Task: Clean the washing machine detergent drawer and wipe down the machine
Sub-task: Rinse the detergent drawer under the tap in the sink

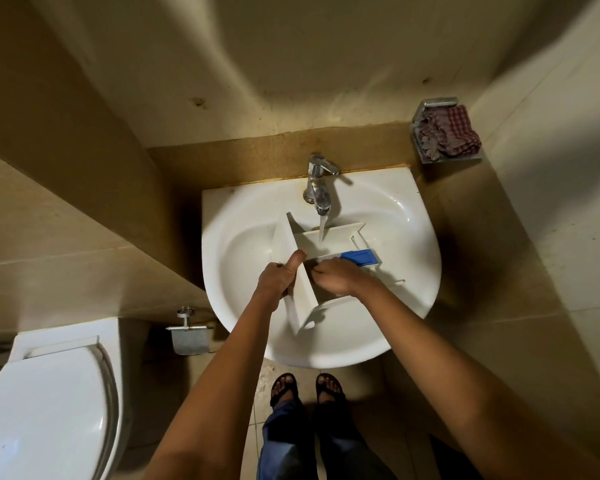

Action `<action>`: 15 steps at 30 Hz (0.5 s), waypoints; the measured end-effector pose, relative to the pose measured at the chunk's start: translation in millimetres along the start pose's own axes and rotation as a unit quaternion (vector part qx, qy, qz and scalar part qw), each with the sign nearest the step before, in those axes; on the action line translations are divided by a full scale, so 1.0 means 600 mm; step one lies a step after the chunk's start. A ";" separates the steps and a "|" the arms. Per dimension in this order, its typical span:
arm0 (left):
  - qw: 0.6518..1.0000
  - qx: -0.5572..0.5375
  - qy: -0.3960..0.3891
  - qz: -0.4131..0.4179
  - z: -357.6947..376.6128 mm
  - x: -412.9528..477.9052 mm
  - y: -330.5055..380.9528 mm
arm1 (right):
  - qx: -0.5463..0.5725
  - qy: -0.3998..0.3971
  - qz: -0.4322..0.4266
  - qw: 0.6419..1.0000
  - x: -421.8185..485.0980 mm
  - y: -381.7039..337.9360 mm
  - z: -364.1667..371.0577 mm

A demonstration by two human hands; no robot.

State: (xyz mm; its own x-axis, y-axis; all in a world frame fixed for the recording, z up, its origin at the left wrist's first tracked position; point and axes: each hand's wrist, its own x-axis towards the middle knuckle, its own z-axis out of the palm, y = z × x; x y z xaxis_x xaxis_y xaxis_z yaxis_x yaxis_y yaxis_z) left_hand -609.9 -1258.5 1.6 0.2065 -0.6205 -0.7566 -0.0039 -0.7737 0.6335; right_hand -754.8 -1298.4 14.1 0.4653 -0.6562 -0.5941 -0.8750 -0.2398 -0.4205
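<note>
Head camera, looking straight down in a small tiled bathroom. I see a white sink [243, 251] fixed to the wall, with a chrome tap [319, 181] running a thin stream of water [322, 228].

The task's thing, the white detergent drawer [343, 237], is inside the sink bowl. It is tilted, and the stream falls into its far compartment. A blue insert [359, 258] sits in the compartment on the right.

The left hand [278, 278] grips the drawer's flat front panel. Its thumb lies straight up along the panel and its fingers wrap around the lower edge. The right hand [336, 277] reaches inside the drawer, just beside the blue insert, with bent fingers pointing down into a compartment. Their tips are hidden, so I cannot tell whether they pinch a partition or only rub the plastic.

I judge the step in hand to be rinsing and scrubbing the drawer. To do it well, I would:

- hold the panel firmly, because wet plastic slips;
- turn the drawer so the stream reaches each compartment in turn;
- rub into the corners and around the blue insert, where residue tends to collect;
- tip the open end down so dirty water drains out;
- keep the drawer from knocking against the tap.

A checked cloth [447, 133] sits bunched in a metal wall holder [430, 105] at upper right, handy for wiping the machine later. A toilet [49, 393] stands at lower left.
</note>
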 end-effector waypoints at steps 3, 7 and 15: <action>1.000 0.003 -0.001 -0.003 0.000 0.003 -0.001 | 0.117 -0.021 -0.010 0.993 0.000 0.027 -0.009; 1.000 0.004 0.001 -0.002 0.002 0.001 -0.002 | 0.377 0.072 0.003 0.923 0.019 0.032 -0.036; 1.000 0.004 -0.004 -0.007 0.001 0.007 -0.004 | 0.831 0.042 0.141 0.537 0.091 -0.010 -0.089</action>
State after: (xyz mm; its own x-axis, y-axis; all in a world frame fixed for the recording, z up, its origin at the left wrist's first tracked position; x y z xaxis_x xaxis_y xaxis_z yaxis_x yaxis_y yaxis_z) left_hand -609.7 -1259.6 -3.1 0.1984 -0.6108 -0.7666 -0.0086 -0.7832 0.6218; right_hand -731.4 -1371.2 20.7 0.2760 -0.5453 -0.7915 0.4506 0.8008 -0.3946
